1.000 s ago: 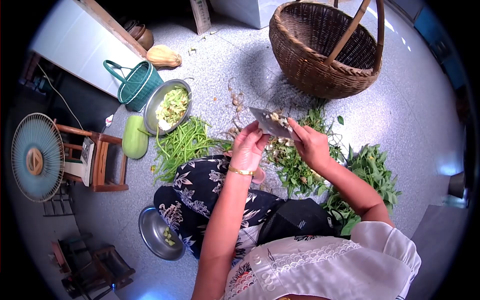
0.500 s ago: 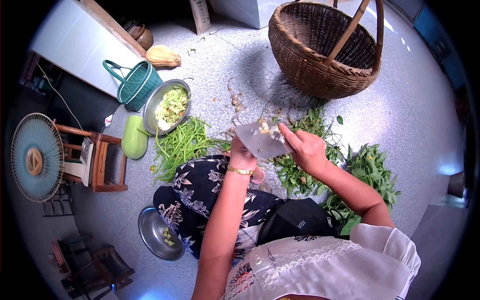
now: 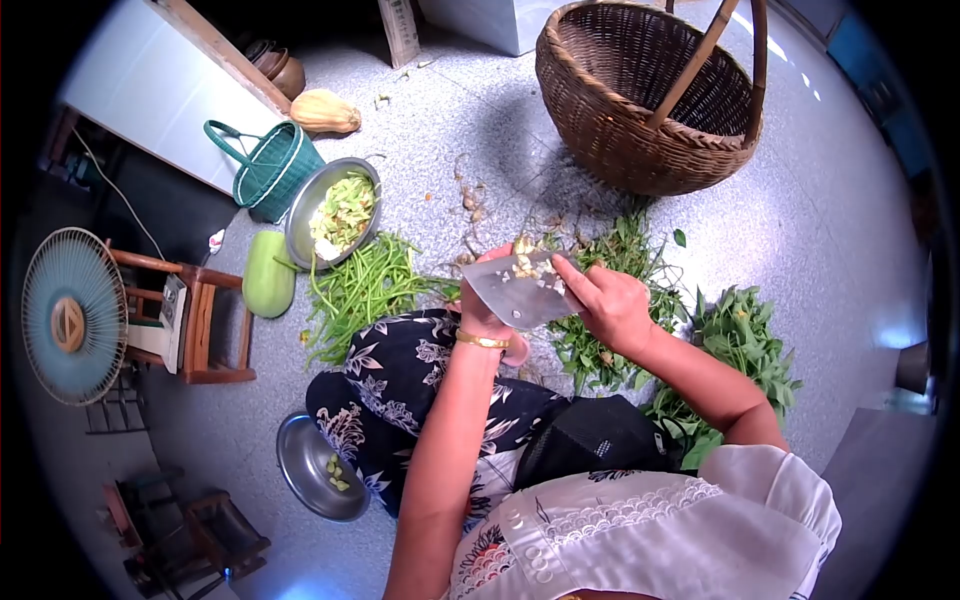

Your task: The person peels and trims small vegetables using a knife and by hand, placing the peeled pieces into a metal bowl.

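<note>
My right hand [image 3: 614,308] is closed on a cleaver [image 3: 515,304], its index finger stretched along the blade. The broad grey blade lies flat with small chopped white pieces [image 3: 545,270] on it, which look like garlic. Behind the blade is my left hand [image 3: 482,312], with a gold bangle at the wrist. Its fingers are curled and mostly hidden. A yellowish piece [image 3: 524,244] shows by its fingertips at the blade's far edge; its kind is unclear. Below the hands lie green leafy stems [image 3: 590,355].
A wicker basket [image 3: 640,120] stands ahead on the right. To the left are a steel bowl [image 3: 293,225] of cut vegetables, green beans [image 3: 365,290], a pale green gourd [image 3: 268,275] and a teal basket [image 3: 275,170]. Another steel bowl [image 3: 300,480] sits by my knee. Leafy greens [image 3: 740,340] lie right.
The cleaver blade has tilted and shifted slightly down and left, showing more of its face and the chopped pieces. The yellowish piece now shows more clearly.
</note>
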### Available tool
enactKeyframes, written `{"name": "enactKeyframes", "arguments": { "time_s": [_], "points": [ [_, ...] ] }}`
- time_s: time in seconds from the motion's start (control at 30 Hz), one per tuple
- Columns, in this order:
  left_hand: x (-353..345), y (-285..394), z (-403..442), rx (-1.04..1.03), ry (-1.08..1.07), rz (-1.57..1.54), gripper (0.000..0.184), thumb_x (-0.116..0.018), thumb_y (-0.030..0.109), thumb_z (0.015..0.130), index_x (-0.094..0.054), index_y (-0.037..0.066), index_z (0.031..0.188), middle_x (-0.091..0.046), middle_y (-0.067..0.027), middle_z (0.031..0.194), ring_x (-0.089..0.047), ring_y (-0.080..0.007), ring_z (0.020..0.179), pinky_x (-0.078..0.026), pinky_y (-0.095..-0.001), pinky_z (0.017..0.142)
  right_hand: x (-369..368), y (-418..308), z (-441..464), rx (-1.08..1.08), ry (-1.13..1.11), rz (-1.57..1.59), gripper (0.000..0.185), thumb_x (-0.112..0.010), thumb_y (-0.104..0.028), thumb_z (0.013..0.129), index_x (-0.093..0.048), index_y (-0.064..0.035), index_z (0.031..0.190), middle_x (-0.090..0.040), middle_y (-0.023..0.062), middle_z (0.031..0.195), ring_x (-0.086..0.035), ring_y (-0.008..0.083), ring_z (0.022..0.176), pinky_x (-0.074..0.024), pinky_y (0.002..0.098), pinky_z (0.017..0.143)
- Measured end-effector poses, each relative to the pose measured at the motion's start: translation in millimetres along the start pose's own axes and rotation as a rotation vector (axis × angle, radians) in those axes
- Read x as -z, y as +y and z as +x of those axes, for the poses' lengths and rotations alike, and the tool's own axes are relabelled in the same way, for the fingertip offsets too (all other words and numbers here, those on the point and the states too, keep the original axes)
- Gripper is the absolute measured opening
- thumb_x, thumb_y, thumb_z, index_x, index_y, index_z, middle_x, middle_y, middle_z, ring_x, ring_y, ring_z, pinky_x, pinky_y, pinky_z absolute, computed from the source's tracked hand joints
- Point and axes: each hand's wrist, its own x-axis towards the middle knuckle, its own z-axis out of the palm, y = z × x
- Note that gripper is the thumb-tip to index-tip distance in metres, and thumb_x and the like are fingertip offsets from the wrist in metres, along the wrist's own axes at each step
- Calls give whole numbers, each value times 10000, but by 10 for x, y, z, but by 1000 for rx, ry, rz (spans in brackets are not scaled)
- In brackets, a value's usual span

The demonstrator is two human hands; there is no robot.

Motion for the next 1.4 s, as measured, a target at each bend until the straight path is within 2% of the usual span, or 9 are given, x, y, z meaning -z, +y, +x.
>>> {"name": "enactKeyframes", "arguments": {
  "time_s": [0.1,0.2,0.33,0.5,0.63,0.83,1.07,1.27,1.4],
  "points": [
    [-26,-25,-22,-168,57,221,213,-537,26,767,-522,-43,968,-589,-104,886,-584,-163,770,-491,-278,695,-85,82,-31,-58,-16,-24,435,-611,-142,683,-530,-128,1110,-429,37,566,-473,175,449,-393,308,398],
    [3,-5,9,-113,-41,249,229,-605,-32,711,-543,-31,931,-592,-90,891,-582,-161,800,-484,-283,731,-111,163,-41,-173,-47,-9,426,-604,-135,688,-527,-118,1106,-472,51,593,-500,191,458,-421,313,401],
    [16,-13,3,-158,-47,142,232,-615,-9,716,-548,-23,938,-592,-83,896,-580,-155,814,-482,-279,740,-13,119,-10,-144,-68,-2,411,-601,-137,699,-529,-118,1103,-466,48,582,-496,188,460,-409,314,401],
    [144,-42,93,21,-47,20,470,-606,270,738,-488,-69,1041,-579,-107,923,-584,-190,806,-492,-301,733,54,4,22,-16,-40,6,430,-612,-127,678,-536,-117,1101,-416,33,554,-466,173,455,-393,309,416],
    [206,-57,91,17,-51,16,477,-636,274,713,-501,-54,1031,-579,-105,933,-583,-190,819,-491,-307,741,54,-8,45,-18,-17,9,438,-611,-121,672,-534,-116,1103,-405,34,550,-461,176,452,-393,310,418],
    [131,-13,31,41,-115,-95,424,-684,174,675,-526,-24,1015,-585,-103,951,-587,-193,826,-495,-303,755,7,49,9,-34,-16,23,453,-606,-118,679,-519,-124,1124,-418,39,554,-471,183,454,-404,316,427],
    [19,58,10,41,-156,37,238,-525,0,785,-512,-29,1020,-587,-121,924,-587,-182,824,-488,-268,767,-169,293,-64,-302,-1,266,403,-579,-96,711,-529,-129,1110,-559,104,661,-552,240,520,-441,343,473],
    [122,-99,78,-362,-23,441,276,-624,37,722,-530,-19,975,-585,-77,923,-574,-137,778,-486,-249,686,-19,79,-34,-109,-6,70,434,-620,-136,677,-539,-125,1103,-439,40,544,-476,177,452,-402,307,417],
    [92,-79,80,-354,20,525,362,-704,89,634,-541,-13,941,-577,-49,855,-548,-105,749,-455,-216,644,19,13,-2,-16,-6,45,448,-627,-139,666,-535,-113,1104,-398,33,545,-456,175,444,-383,317,404]
  ]
}}
